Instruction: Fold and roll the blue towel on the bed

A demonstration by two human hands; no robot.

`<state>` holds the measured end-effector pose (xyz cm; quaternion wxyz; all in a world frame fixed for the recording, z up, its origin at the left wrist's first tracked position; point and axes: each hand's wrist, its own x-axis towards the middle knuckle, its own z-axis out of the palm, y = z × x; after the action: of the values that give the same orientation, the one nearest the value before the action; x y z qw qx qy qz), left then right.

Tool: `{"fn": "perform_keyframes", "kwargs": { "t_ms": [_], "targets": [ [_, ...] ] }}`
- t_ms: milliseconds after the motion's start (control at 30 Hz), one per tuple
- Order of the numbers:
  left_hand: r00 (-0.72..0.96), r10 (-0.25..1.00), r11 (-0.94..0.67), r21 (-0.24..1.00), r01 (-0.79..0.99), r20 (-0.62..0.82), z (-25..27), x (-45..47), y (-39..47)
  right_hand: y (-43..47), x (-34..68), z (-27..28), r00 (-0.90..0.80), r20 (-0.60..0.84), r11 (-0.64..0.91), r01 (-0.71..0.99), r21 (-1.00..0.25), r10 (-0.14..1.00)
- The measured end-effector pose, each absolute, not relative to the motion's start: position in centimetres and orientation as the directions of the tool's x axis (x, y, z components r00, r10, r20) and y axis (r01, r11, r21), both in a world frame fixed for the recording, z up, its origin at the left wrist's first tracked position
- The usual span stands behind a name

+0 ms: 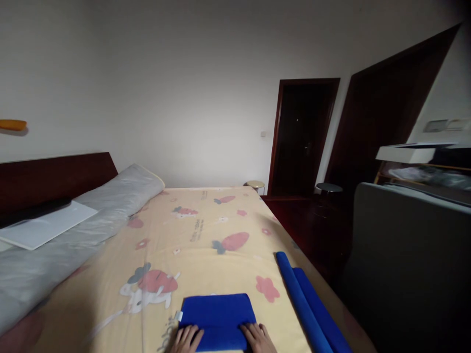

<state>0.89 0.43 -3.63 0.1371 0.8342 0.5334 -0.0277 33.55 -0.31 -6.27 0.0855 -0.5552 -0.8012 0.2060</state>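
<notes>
At the bottom edge of the frame only the person's two bare hands show: the left hand (187, 339) and the right hand (258, 338). Neither wears a glove, ring or watch, and no sleeve reaches into view.

We see a royal-blue towel (218, 318), blue roll (307, 304), pale-yellow sheet (206, 235) with red strawberry prints, grey bolster (73, 230), dark-brown door (301, 137).
</notes>
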Motion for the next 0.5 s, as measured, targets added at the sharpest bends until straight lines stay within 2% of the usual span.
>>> {"fn": "perform_keyframes", "kwargs": {
  "t_ms": [100,200,367,433,500],
  "targets": [
    [0.352,0.900,-0.303,0.211,0.929,-0.256,-2.0,0.1,0.3,-0.9,33.9,-4.3,-0.263,-0.084,0.203,0.881,-0.428,0.961],
    [0.346,0.904,-0.293,0.225,0.929,-0.253,-1.1,0.5,0.2,-1.2,33.1,-2.7,-0.219,-0.060,0.173,0.887,-0.428,0.974],
    [0.312,0.906,-0.258,0.212,0.943,-0.286,-2.2,0.7,0.4,-1.5,32.2,-0.6,-0.137,-0.019,0.116,0.899,-0.421,0.990],
    [0.320,0.897,-0.251,0.244,0.937,-0.305,-3.2,1.1,0.4,-1.6,31.3,-0.2,-0.136,-0.034,0.109,0.896,-0.430,0.990],
    [0.339,0.892,-0.250,0.297,0.921,-0.299,-3.8,2.3,0.2,-1.6,29.5,-0.1,-0.212,-0.064,0.156,0.865,-0.476,0.975]
  ]
}}
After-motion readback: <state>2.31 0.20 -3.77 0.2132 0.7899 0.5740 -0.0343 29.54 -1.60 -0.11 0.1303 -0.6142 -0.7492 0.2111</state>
